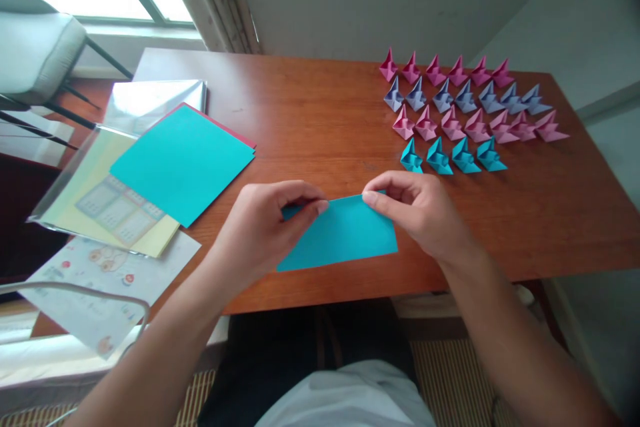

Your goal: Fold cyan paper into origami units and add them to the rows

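A turquoise sheet of origami paper (345, 233), rectangular in outline, lies near the front edge of the table. My left hand (277, 220) pinches its far edge between thumb and forefinger, left of the middle. On the same edge, toward the right corner, my right hand (415, 207) has its thumb and forefinger closed. Just beyond my right hand stands a row of turquoise folded paper figures (439, 157). Behind them are rows of pink figures (453, 125), lavender figures (465, 99) and magenta figures (457, 71).
A stack of turquoise sheets (185, 160), with red showing beneath, lies at the left over a clear packet of yellow paper (107, 160). Below it is a printed white sheet (120, 293), crossed by a white cable (75, 287). A chair (40, 47) stands beyond the table (310, 113).
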{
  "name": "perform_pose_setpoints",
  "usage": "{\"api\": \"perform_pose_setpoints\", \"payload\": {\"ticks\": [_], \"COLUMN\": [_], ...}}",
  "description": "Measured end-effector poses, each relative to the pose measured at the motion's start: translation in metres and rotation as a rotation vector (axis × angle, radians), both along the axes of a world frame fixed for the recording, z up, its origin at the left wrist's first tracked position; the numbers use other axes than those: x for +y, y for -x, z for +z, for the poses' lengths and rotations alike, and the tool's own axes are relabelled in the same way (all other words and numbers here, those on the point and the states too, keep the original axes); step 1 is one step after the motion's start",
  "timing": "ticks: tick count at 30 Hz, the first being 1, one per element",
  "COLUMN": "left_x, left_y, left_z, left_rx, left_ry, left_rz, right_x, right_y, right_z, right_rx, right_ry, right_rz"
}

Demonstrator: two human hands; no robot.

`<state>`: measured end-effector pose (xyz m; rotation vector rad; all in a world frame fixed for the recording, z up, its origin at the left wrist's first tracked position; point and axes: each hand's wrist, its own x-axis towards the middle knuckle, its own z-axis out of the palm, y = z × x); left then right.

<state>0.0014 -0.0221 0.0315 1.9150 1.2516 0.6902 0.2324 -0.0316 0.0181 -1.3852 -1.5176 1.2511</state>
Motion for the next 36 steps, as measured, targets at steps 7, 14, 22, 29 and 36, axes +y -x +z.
{"api": "perform_pose_setpoints", "payload": {"ticks": [7,14,22,29,36], "left_x": [0.013,0.011,0.007,-0.004,-0.003], "left_y": [0.001,0.000,0.026,0.025,-0.012], "left_z": [-0.010,-0.016,-0.027,-0.022,-0.004], "left_rx": [-0.250,-0.249,-0.233,-0.101,0.113], "left_ry": [0.366,0.383,0.343,-0.076,-0.179], "left_rz": [0.017,0.021,0.070,0.361,-0.048], "right_x": [0.017,0.011,0.011,-0.002,-0.009], "right_y": [0.003,-0.002,-0.035,-0.041,-0.017], "right_z": [-0.011,-0.018,-0.023,-0.016,-0.004], "right_rx": [0.110,0.147,0.107,-0.003,-0.201], "right_ry": [0.165,0.195,0.089,-0.069,-0.126], "right_rz": [-0.011,-0.019,-0.129,-0.178,-0.020]}}
